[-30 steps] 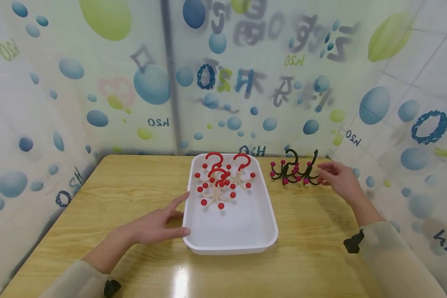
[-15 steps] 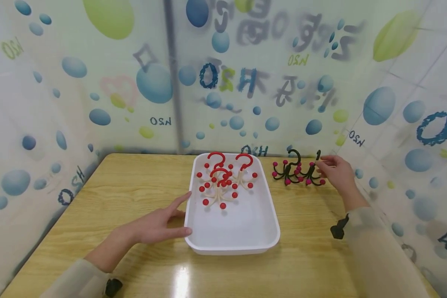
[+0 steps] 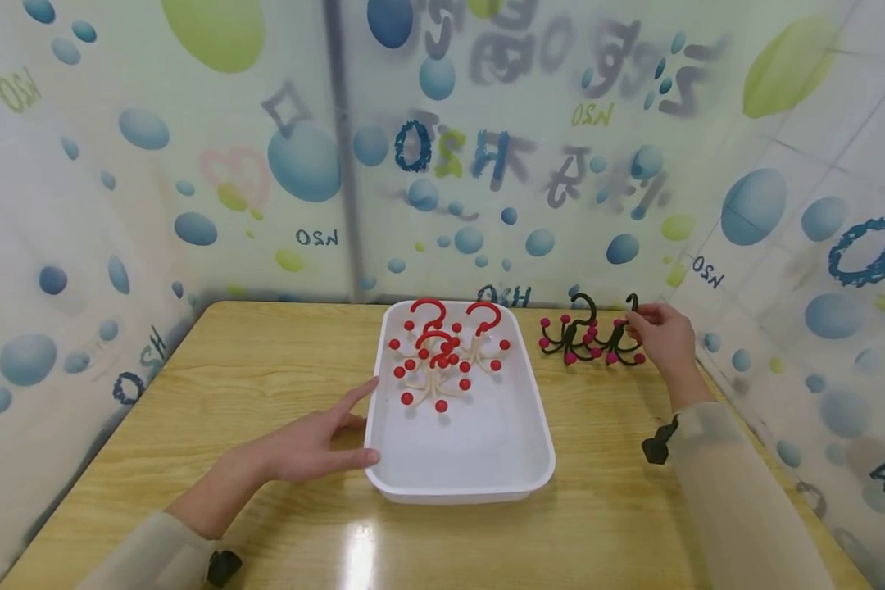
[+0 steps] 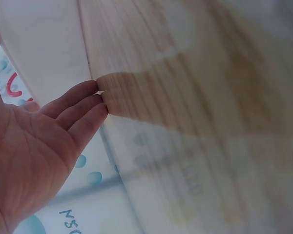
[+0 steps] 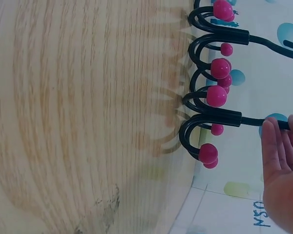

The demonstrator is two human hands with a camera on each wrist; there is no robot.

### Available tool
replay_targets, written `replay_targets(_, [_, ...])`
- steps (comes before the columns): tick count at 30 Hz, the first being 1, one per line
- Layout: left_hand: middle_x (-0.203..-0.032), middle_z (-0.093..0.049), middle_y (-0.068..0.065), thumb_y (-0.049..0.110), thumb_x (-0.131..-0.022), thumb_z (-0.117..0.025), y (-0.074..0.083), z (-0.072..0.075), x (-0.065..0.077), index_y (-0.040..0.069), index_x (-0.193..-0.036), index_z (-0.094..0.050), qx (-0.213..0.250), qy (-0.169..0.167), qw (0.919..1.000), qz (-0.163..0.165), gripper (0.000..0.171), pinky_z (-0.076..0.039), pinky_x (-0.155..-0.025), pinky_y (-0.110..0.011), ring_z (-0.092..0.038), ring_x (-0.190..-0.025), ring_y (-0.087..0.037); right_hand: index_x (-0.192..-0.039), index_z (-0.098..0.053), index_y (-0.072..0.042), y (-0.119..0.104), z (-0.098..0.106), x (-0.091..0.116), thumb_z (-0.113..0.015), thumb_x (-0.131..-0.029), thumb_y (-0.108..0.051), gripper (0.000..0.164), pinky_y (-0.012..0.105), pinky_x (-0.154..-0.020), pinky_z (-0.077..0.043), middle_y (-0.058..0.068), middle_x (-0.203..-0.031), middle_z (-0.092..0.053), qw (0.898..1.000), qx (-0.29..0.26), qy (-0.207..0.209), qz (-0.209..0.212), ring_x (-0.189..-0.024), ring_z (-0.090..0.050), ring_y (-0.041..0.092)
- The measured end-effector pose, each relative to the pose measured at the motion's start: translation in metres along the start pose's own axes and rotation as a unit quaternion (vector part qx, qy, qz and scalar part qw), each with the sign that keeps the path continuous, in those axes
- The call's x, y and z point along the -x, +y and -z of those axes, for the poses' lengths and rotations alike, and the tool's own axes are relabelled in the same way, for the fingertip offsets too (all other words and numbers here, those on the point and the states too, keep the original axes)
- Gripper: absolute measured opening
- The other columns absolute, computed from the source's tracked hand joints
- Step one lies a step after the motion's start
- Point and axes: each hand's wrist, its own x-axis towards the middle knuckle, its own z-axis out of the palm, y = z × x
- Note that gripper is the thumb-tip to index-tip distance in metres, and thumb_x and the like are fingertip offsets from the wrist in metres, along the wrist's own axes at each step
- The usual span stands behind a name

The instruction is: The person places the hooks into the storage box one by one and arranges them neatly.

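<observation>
My right hand point(image 3: 664, 332) pinches the upper stem of a black multi-arm hook hanger point(image 3: 617, 344) with pink ball tips. In the right wrist view this hanger point(image 5: 224, 118) stands on the table, my fingertips point(image 5: 268, 129) at its stem. A second black hanger point(image 3: 569, 340) stands close beside it on the left. My left hand point(image 3: 306, 447) is spread against the left side of a white tray point(image 3: 479, 463), with index finger and thumb at the rim. Inside the tray's far half stand 3 cream hangers point(image 3: 433, 385) with red hooks and red ball tips.
The wooden table point(image 3: 280, 352) meets a patterned curtain-like wall point(image 3: 265, 246) at its back edge. Another patterned wall point(image 3: 774, 328) runs along the right side, near my right forearm.
My right hand has moved from beside the right black hanger's lower arms up to its stem and now pinches it. The hanger's hook has turned slightly. My left hand stays at the tray.
</observation>
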Motion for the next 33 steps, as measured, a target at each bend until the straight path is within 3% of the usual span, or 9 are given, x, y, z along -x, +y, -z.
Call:
replay_targets(5, [-0.148,-0.057,-0.002,0.069,-0.087,-0.066,0.0,0.0,0.0,0.049,-0.16,-0.005,0.001,0.001,1.0,0.0,0.097,-0.035,-0.116,-0.061,-0.049,-0.141,-0.028,-0.135,-0.057,0.001,0.001,0.001,0.0,-0.061,-0.102,-0.038,0.052,0.016,-0.073,-0.058,0.009,-0.113,-0.065,1.0,-0.003,0.017,0.004,-0.078,-0.069,-0.004])
replay_targets(12, [-0.147,-0.057,-0.004,0.067,-0.088,-0.066,0.002,0.0,0.0,0.048,-0.161,-0.006,0.006,-0.002,1.0,0.004,0.096,-0.035,-0.115,-0.063,-0.05,-0.139,-0.03,-0.136,-0.057,-0.001,0.003,0.012,0.005,-0.058,-0.102,-0.041,0.052,0.011,-0.067,-0.054,0.006,-0.111,-0.066,0.999,0.023,0.045,0.02,-0.084,-0.072,0.005])
replay_targets(18, [-0.146,-0.058,-0.003,0.069,-0.087,-0.066,0.001,0.0,0.0,0.046,-0.162,-0.007,-0.003,0.002,1.0,0.0,0.098,-0.036,-0.115,-0.06,-0.052,-0.138,-0.028,-0.135,-0.058,-0.001,-0.001,0.026,0.012,-0.058,-0.102,-0.042,0.052,0.01,-0.067,-0.054,0.011,-0.114,-0.067,0.997,0.038,0.06,0.037,-0.079,-0.069,-0.003])
replay_targets(27, [-0.148,-0.057,-0.004,0.069,-0.088,-0.065,0.003,0.001,0.001,0.044,-0.162,-0.006,-0.004,0.002,1.0,-0.004,0.098,-0.036,-0.115,-0.061,-0.05,-0.14,-0.029,-0.136,-0.058,-0.004,-0.01,0.05,0.034,-0.059,-0.101,-0.043,0.052,0.01,-0.067,-0.053,-0.018,-0.096,-0.061,0.997,0.032,0.061,0.046,-0.078,-0.066,-0.011])
replay_targets(33, [-0.148,-0.057,-0.002,0.068,-0.087,-0.066,0.003,0.001,0.001,0.046,-0.162,-0.006,0.003,0.0,1.0,0.0,0.098,-0.037,-0.115,-0.06,-0.05,-0.14,-0.027,-0.128,-0.061,-0.009,-0.02,0.057,0.053,-0.06,-0.101,-0.041,0.042,0.011,-0.065,-0.052,-0.024,-0.09,-0.062,0.995,0.037,0.062,0.073,-0.077,-0.064,-0.012])
